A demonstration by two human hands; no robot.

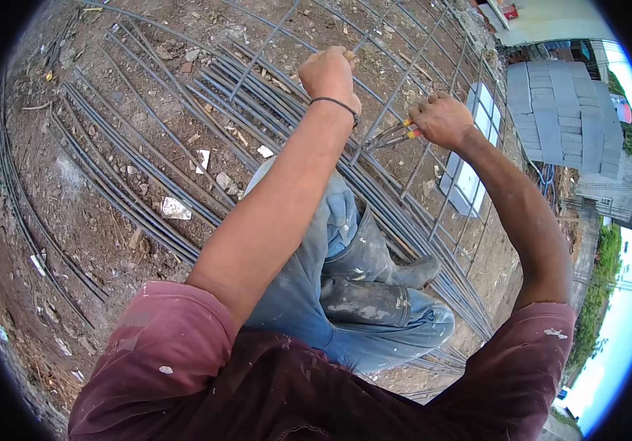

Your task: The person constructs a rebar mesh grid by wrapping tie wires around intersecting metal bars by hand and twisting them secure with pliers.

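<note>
My left hand (328, 73), with a dark band at the wrist, is closed at a bar of the steel rebar mesh (411, 70). The fingers curl away from me, so the exact hold is partly hidden. To its right, my right hand (441, 119) is wrapped round the red and yellow handles of a pair of pincers (391, 138). Their metal jaws point left, at a crossing of two bars in the mesh. Whether the jaws grip a tie wire is too small to tell.
Loose steel rods (257, 110) lie in bundles on the dirt ground under and left of the mesh. A white block (474, 158) lies beneath the mesh at right. Stacked grey blocks (562, 110) stand beyond. My boots (367, 301) are close to the rods.
</note>
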